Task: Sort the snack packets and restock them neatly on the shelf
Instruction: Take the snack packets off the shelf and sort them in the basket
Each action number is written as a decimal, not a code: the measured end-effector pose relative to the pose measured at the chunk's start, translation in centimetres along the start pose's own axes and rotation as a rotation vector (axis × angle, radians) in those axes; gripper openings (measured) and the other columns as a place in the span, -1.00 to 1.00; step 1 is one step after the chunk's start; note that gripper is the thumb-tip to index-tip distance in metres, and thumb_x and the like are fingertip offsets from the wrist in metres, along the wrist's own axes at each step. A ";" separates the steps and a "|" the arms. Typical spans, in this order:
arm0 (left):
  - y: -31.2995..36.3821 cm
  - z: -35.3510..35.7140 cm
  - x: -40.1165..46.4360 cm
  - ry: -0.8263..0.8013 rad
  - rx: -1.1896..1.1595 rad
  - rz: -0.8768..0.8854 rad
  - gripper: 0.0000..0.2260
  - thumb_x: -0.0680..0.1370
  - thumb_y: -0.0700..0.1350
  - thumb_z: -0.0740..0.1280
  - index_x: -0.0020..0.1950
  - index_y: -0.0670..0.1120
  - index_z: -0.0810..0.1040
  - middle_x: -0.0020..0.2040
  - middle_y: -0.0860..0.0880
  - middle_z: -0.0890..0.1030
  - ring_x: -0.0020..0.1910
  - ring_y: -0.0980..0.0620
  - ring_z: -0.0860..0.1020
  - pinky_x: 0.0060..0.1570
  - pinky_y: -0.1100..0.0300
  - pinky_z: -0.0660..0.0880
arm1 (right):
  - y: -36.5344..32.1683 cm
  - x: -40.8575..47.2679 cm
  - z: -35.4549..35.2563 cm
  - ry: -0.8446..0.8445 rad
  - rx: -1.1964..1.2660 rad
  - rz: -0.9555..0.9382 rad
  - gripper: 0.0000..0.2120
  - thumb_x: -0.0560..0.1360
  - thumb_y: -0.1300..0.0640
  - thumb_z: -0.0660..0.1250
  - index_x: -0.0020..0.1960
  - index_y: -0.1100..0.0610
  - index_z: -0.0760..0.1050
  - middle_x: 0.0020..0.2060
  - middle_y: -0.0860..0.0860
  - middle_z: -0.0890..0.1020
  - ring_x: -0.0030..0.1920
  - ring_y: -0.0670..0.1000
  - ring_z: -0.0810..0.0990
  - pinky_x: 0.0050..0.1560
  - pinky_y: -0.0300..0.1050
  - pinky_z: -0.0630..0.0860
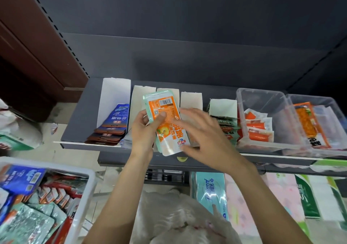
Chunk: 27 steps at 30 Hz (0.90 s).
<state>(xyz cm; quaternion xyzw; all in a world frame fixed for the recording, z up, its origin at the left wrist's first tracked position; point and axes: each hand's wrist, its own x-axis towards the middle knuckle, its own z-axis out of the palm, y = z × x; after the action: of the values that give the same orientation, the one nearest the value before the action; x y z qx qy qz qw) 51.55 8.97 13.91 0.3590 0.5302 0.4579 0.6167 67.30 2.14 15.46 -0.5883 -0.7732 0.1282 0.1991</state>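
left hand point(143, 129) grips orange packets point(165, 120), thumb across; right hand point(202, 135) spread flat, fingertips touching packets

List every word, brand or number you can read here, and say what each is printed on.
"Plenty"-like script, only partly legible: light blue tissue pack on the lower shelf.
Chinese characters, upside down, unclear: blue packets in the white divider.
Barcode and small print, too small to read: orange packet gripped by the left hand, right hand over it.
Black characters, blurred: orange pack in the clear bin.
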 end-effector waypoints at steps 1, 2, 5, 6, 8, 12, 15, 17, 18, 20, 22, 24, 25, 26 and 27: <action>-0.1 0.3 0.0 0.004 -0.003 0.007 -0.81 0.47 -0.16 0.43 0.04 -0.09 0.51 -0.01 -0.07 0.66 -0.11 -0.02 0.66 -0.15 0.11 0.61 | -0.1 0.0 0.5 -0.094 -0.073 -0.056 -0.26 0.44 -0.05 0.40 0.50 -0.16 0.10 0.52 -0.08 0.10 0.50 -0.06 -0.01 0.47 -0.04 -0.08; -0.1 0.6 0.0 0.007 0.003 0.012 -0.81 0.46 -0.15 0.44 0.02 -0.09 0.51 -0.02 -0.08 0.66 -0.12 -0.02 0.66 -0.17 0.13 0.61 | -0.1 0.0 0.8 -0.141 -0.124 -0.078 -0.18 0.41 -0.06 0.44 0.52 -0.14 0.04 0.54 -0.05 0.05 0.52 -0.05 -0.06 0.48 -0.02 -0.14; -0.4 0.9 0.4 0.020 0.097 0.055 -0.81 0.45 -0.10 0.46 -0.02 -0.05 0.50 -0.02 -0.08 0.65 -0.07 -0.06 0.65 -0.11 0.07 0.61 | 0.3 -0.2 1.4 -0.046 -0.188 -0.123 -0.26 0.37 0.02 0.50 0.47 -0.02 0.26 0.46 0.05 0.30 0.46 0.03 0.26 0.39 0.04 0.19; -0.4 0.9 0.5 0.017 0.125 0.072 -0.82 0.46 -0.08 0.45 -0.01 -0.06 0.51 -0.02 -0.08 0.65 -0.06 -0.05 0.65 -0.09 0.07 0.60 | 0.5 -0.3 1.2 -0.002 -0.196 -0.145 -0.34 0.39 0.05 0.48 0.43 0.01 0.33 0.40 0.05 0.40 0.40 0.03 0.36 0.31 0.01 0.33; -0.3 0.8 0.6 0.002 0.118 0.069 -0.84 0.52 -0.03 0.38 -0.02 -0.10 0.51 -0.10 -0.05 0.66 -0.13 0.01 0.65 -0.16 0.16 0.60 | 1.1 -0.5 0.5 0.036 -0.103 -0.165 -0.52 0.50 0.03 0.31 0.41 -0.04 0.36 0.33 -0.01 0.49 0.34 0.01 0.45 0.20 0.00 0.48; 0.4 0.1 1.0 -0.007 0.046 0.006 -0.92 0.57 -0.08 0.32 -0.04 -0.09 0.51 -0.10 -0.03 0.67 -0.14 0.02 0.67 -0.20 0.13 0.62 | 1.3 -0.7 -2.5 0.307 0.723 0.347 -0.77 0.62 0.02 0.10 0.19 -0.17 0.46 0.07 -0.04 0.65 0.02 0.04 0.66 -0.07 -0.01 0.61; 1.0 -0.3 1.3 -0.003 0.050 -0.017 -0.94 0.57 -0.12 0.33 0.01 -0.08 0.51 0.00 -0.07 0.67 -0.06 -0.04 0.67 -0.14 0.06 0.63 | 3.3 -0.5 -3.4 0.545 1.199 0.753 -0.79 0.63 0.13 0.14 0.20 0.05 0.47 0.04 0.00 0.66 -0.08 -0.03 0.69 -0.12 -0.25 0.59; 1.2 -0.5 1.3 -0.009 0.049 -0.014 -0.92 0.57 -0.12 0.33 0.04 -0.08 0.52 0.01 -0.06 0.67 -0.07 -0.02 0.67 -0.15 0.08 0.64 | 4.1 -0.7 -3.3 0.535 1.288 0.855 -0.73 0.62 0.13 0.17 0.30 0.13 0.43 0.02 -0.01 0.67 -0.07 -0.03 0.69 -0.04 -0.18 0.61; 1.3 -0.5 1.2 -0.016 0.053 -0.012 -0.92 0.57 -0.12 0.33 0.04 -0.07 0.52 0.01 -0.06 0.67 -0.07 -0.02 0.67 -0.15 0.07 0.64 | 4.4 -0.8 -3.2 0.532 1.291 0.879 -0.72 0.62 0.12 0.17 0.31 0.13 0.43 0.02 -0.02 0.67 -0.07 -0.03 0.69 -0.04 -0.17 0.61; 1.3 -0.6 1.3 -0.019 0.055 -0.019 -0.93 0.56 -0.12 0.33 0.03 -0.06 0.52 0.02 -0.07 0.67 -0.07 -0.02 0.68 -0.12 0.04 0.63 | 4.5 -1.0 -2.9 0.514 1.181 0.873 -0.75 0.62 0.11 0.17 0.27 0.10 0.44 0.02 -0.04 0.66 -0.08 -0.04 0.69 -0.10 -0.23 0.60; 1.3 -0.7 1.3 -0.016 0.041 -0.024 -0.95 0.56 -0.13 0.33 0.02 -0.06 0.52 0.03 -0.08 0.66 -0.07 -0.02 0.68 -0.12 0.04 0.63 | 4.5 -1.0 -2.7 0.439 0.833 0.777 -0.79 0.62 0.09 0.15 0.22 0.07 0.44 0.04 -0.05 0.63 -0.05 -0.03 0.68 -0.14 -0.23 0.59; 1.4 -0.7 1.2 -0.006 0.039 -0.005 -0.93 0.57 -0.16 0.31 0.04 -0.08 0.52 0.02 -0.07 0.66 -0.10 0.04 0.67 -0.21 0.14 0.62 | 4.4 -0.6 -2.2 0.319 0.357 0.604 -0.77 0.63 0.07 0.12 0.20 0.11 0.47 0.01 0.01 0.64 -0.07 -0.04 0.66 -0.23 -0.28 0.53; 1.4 -0.7 1.2 -0.001 0.029 0.007 -0.92 0.58 -0.18 0.30 0.07 -0.10 0.52 0.01 -0.06 0.65 -0.14 0.10 0.67 -0.27 0.22 0.60 | 4.2 -0.3 -1.8 0.284 0.163 0.503 -0.75 0.62 0.08 0.13 0.20 0.12 0.49 -0.04 0.04 0.66 -0.14 -0.07 0.64 -0.30 -0.34 0.46; 1.5 -0.7 1.1 0.005 0.018 0.018 -0.89 0.59 -0.20 0.28 0.10 -0.12 0.51 -0.02 -0.03 0.65 -0.19 0.17 0.66 -0.33 0.29 0.57 | 3.8 0.0 -1.4 0.263 0.033 0.397 -0.76 0.62 0.12 0.16 0.19 0.12 0.53 -0.12 0.06 0.68 -0.23 -0.09 0.62 -0.34 -0.40 0.41; 1.5 -0.7 1.1 0.014 0.011 0.033 -0.88 0.59 -0.21 0.27 0.12 -0.14 0.51 -0.05 0.00 0.64 -0.24 0.22 0.65 -0.37 0.34 0.53 | 3.3 0.4 -1.0 0.223 -0.042 0.308 -0.77 0.60 0.15 0.20 0.19 0.11 0.55 -0.18 0.06 0.68 -0.29 -0.09 0.60 -0.35 -0.41 0.40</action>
<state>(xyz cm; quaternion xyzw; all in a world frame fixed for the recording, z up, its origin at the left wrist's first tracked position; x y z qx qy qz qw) 50.61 10.48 14.87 0.3682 0.5308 0.4675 0.6034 70.50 3.37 14.94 -0.7143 -0.6497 0.0749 0.2491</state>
